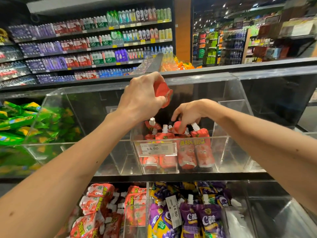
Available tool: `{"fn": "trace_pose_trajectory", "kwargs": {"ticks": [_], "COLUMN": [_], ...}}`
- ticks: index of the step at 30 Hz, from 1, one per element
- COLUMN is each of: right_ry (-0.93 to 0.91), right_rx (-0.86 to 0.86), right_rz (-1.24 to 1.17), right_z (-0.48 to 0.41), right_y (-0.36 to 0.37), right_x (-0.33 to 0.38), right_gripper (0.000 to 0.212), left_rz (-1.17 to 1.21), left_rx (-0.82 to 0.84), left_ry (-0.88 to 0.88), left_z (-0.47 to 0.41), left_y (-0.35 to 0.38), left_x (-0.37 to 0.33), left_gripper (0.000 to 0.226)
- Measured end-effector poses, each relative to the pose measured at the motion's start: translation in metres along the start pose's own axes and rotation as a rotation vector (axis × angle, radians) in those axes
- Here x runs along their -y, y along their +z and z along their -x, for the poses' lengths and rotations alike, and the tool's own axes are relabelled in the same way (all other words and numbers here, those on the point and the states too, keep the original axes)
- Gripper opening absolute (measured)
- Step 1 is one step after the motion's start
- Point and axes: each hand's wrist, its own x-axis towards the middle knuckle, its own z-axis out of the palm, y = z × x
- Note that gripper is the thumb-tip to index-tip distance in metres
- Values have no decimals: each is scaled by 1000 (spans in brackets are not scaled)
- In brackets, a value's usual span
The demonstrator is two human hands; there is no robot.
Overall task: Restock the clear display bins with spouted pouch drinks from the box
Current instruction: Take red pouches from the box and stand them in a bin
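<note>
Scanning from the far left, a clear bin of green pouches [20, 121] is well stocked and plays no part in this step. The left hand [142, 95] is raised above the centre of the shelf, fingers curled round a red spouted pouch [163, 91] that is clear of any bin. Below it stands the small clear display bin [220, 152], carrying a price tag [157, 148] on its front wall. A front row of standing red pouches [195, 152] is in place, spouts up. The right hand [190, 111] reaches into this bin from above and pinches a second red pouch [179, 128] just behind that row, touching it. The larger clear compartment [277, 100] on the right shows no pouches. The supply box is not in view. Assessment: restocking is under way but only partly done; the dark space behind the front row appears unfilled, two pouches are not yet set down, and the right compartment may also need stock.
</note>
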Motion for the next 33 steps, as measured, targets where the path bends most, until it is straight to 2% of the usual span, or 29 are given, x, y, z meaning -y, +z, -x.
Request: {"fn": "trace_pose_trajectory", "kwargs": {"ticks": [2,5,8,13,15,18,20,23,25,26,29,33], "right_ry": [-14,-8,14,74,57,-19,-27,-57,-144,-215,-357,-375], "right_rx": [-65,-192,-208,-241,-238,-258,-263,-191,-204,-247,-342,-400], "right_rz": [99,47,19,-341,-459,-133,-53,-140,-240,-299,-487,-537], "right_z": [-1,-2,-5,-2,-5,-4,1,5,13,15,27,48], "right_y": [6,10,9,10,14,21,20,19,18,17,7,-1], "right_x": [-2,4,9,15,19,24,24,15,13,11,9,5], "right_gripper": [48,30,32,17,25,21,22,44,60,55,23,18], "left_rz": [-14,-26,-30,-5,5,3,8,8,9,10,23,102], "left_rx": [16,25,38,61,54,46,45,35,27,16,-13,-33], "left_ry": [1,9,2,-61,-75,-79,-74,-63,-59,-47,10,74], "left_z": [-1,0,1,4,3,2,2,2,2,1,1,-1], "left_y": [4,12,17,22,24,26,27,25,23,23,22,19], "left_x": [-1,-1,2,12,13,13,13,10,8,7,1,-7], "left_gripper": [42,40,40,40,40,41,42,42,41,40,42,45]}}
